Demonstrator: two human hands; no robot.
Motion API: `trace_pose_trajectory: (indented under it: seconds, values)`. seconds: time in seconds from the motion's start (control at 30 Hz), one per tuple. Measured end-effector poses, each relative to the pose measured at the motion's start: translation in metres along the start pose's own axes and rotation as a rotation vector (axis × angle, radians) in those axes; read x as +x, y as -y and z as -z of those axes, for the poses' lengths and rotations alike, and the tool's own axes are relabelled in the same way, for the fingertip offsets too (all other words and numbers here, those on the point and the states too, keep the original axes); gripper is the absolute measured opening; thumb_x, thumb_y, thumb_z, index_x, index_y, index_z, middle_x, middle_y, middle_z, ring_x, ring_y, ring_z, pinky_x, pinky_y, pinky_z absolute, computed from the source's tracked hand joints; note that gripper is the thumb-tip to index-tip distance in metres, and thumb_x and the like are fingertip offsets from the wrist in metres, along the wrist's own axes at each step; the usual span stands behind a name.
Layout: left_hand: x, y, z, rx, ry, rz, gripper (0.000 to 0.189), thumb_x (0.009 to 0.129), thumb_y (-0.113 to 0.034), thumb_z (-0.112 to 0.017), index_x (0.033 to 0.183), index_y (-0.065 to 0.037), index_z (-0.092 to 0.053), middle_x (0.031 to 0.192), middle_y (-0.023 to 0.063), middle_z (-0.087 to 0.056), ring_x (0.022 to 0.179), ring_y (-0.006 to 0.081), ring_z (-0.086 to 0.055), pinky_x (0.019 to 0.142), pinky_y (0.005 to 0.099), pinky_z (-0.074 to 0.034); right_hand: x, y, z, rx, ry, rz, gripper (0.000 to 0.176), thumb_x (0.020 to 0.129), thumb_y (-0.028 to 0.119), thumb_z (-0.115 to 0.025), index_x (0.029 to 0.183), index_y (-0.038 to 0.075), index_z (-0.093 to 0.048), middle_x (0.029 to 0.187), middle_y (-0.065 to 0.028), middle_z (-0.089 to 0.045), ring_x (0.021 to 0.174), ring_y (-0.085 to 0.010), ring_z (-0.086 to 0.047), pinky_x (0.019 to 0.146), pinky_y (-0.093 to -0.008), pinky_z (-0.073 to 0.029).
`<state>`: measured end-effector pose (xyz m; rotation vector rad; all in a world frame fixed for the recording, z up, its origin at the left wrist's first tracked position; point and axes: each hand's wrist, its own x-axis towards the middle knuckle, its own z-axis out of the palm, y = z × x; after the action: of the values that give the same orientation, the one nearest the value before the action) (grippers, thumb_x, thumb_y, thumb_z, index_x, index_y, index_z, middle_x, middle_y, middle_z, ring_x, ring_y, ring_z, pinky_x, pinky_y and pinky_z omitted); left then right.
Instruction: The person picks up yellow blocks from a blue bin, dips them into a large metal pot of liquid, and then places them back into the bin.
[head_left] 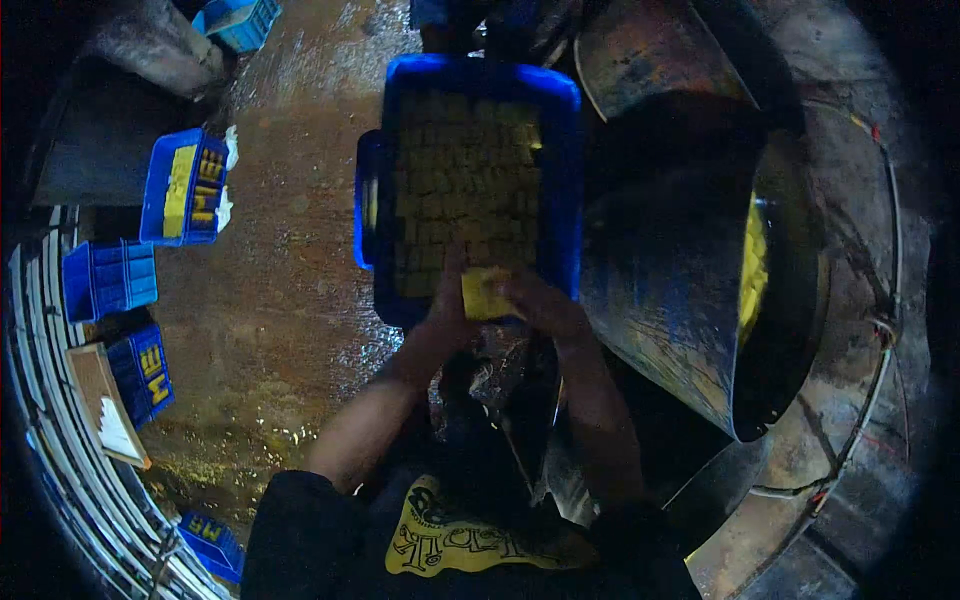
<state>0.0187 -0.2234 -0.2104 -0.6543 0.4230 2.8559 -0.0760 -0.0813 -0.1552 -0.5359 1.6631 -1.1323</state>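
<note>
Both hands hold a yellow block [483, 293], which looks like tofu, over the near end of a large blue crate [566, 180]. My left hand [450, 300] is closed against the block's left side. From the right, my right hand [538, 300] grips the same block, its fingers over the upper right part. Rows of similar dim blocks [465, 180] fill the crate beneath. Shadow hides the exact finger contact.
To the right stands a big dark metal vat [670, 300], with yellow pieces [752, 270] behind its edge. Along the left lie blue crates [190, 190] and a wooden-framed board [108, 405]. The brown floor [290, 200] looks wet.
</note>
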Motion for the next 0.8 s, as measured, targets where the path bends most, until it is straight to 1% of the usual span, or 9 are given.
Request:
trace_pose_trajectory:
  seconds: [0.1,0.2,0.27,0.33,0.37,0.53,0.6,0.63,0.8]
  values:
    - [-0.016,-0.059,-0.011,0.216,-0.183,-0.195,0.060,0.084,-0.054,-0.043,0.117,-0.004,-0.046,0.108,0.0135,-0.054,0.095,0.0260,-0.055,0.080,0.0384,-0.048,0.033,0.047,-0.024,0.495,0.196,0.201,0.063,0.082,0.041,-0.055,0.129,0.002,-0.036,0.129,-0.0133,-0.042,0.118,-0.0229,-0.041,0.094,-0.0354,-0.039]
    - [-0.030,-0.090,-0.005,0.262,-0.371,-0.265,0.047,0.085,-0.041,-0.049,0.112,-0.003,-0.049,0.104,0.0133,-0.055,0.094,0.0241,-0.055,0.080,0.0357,-0.046,0.146,-0.138,-0.060,-0.785,-0.257,-0.093,0.061,0.085,0.042,-0.049,0.130,0.002,-0.035,0.131,-0.0157,-0.040,0.122,-0.0282,-0.037,0.099,-0.0365,-0.034]
    - [-0.022,-0.089,0.024,0.375,-0.428,-0.330,0.039,0.083,-0.033,-0.054,0.108,-0.002,-0.051,0.100,0.0131,-0.057,0.092,0.0226,-0.055,0.080,0.0337,-0.045,0.135,-0.050,-0.102,-0.846,-0.147,-0.307,0.058,0.087,0.039,-0.046,0.130,0.002,-0.036,0.132,-0.0160,-0.039,0.123,-0.0286,-0.037,0.101,-0.0371,-0.032]
    - [0.004,-0.073,0.079,2.139,-0.271,-0.625,0.038,0.079,-0.025,-0.058,0.106,0.000,-0.052,0.101,0.0166,-0.057,0.091,0.0275,-0.056,0.080,0.0354,-0.044,0.129,-0.017,-0.111,-0.902,-0.035,-0.524,0.054,0.088,0.037,-0.043,0.130,0.002,-0.036,0.132,-0.0163,-0.038,0.123,-0.0290,-0.036,0.102,-0.0378,-0.030]
    - [0.013,-0.072,0.090,2.138,-0.268,-0.624,0.038,0.079,-0.025,-0.058,0.106,0.000,-0.052,0.101,0.0166,-0.057,0.091,0.0275,-0.056,0.080,0.0354,-0.044,0.126,-0.017,-0.103,-0.708,-0.022,-0.520,0.052,0.088,0.035,-0.044,0.129,0.002,-0.037,0.131,-0.0162,-0.040,0.122,-0.0288,-0.037,0.102,-0.0375,-0.030]
    - [0.074,-0.001,0.195,1.819,-0.063,0.195,0.043,0.076,-0.022,-0.061,0.112,0.001,-0.050,0.103,0.0236,-0.052,0.102,0.0360,-0.049,0.089,0.0419,-0.038,0.080,-0.040,-0.044,0.097,-0.070,-0.471,0.045,0.088,0.027,-0.046,0.126,0.003,-0.041,0.127,-0.0158,-0.045,0.118,-0.0278,-0.042,0.100,-0.0366,-0.033]
    - [0.059,-0.008,0.195,1.876,-0.086,0.280,0.041,0.078,-0.023,-0.060,0.110,0.000,-0.051,0.104,0.0219,-0.053,0.101,0.0342,-0.049,0.089,0.0407,-0.038,0.050,-0.061,-0.032,-0.643,-0.230,0.288,0.038,0.086,0.024,-0.049,0.122,0.010,-0.048,0.119,-0.0151,-0.052,0.110,-0.0288,-0.049,0.095,-0.0378,-0.037]
    - [0.054,-0.012,0.191,1.935,-0.115,0.270,0.040,0.078,-0.024,-0.060,0.110,0.000,-0.052,0.105,0.0211,-0.053,0.100,0.0334,-0.050,0.089,0.0400,-0.038,0.026,-0.051,-0.026,-0.073,-0.163,0.165,0.037,0.085,0.022,-0.053,0.116,0.003,-0.049,0.113,-0.0128,-0.054,0.104,-0.0207,-0.051,0.090,-0.0310,-0.041]
    - [0.071,-0.024,0.119,2.007,-0.249,-0.707,0.035,0.082,-0.028,-0.058,0.106,-0.002,-0.056,0.108,0.0170,-0.055,0.098,0.0290,-0.051,0.088,0.0370,-0.038,-0.168,0.017,-0.027,0.222,-0.524,0.105,0.051,0.082,0.030,-0.061,0.122,0.002,-0.045,0.114,-0.0156,-0.053,0.106,-0.0202,-0.051,0.091,-0.0334,-0.042]
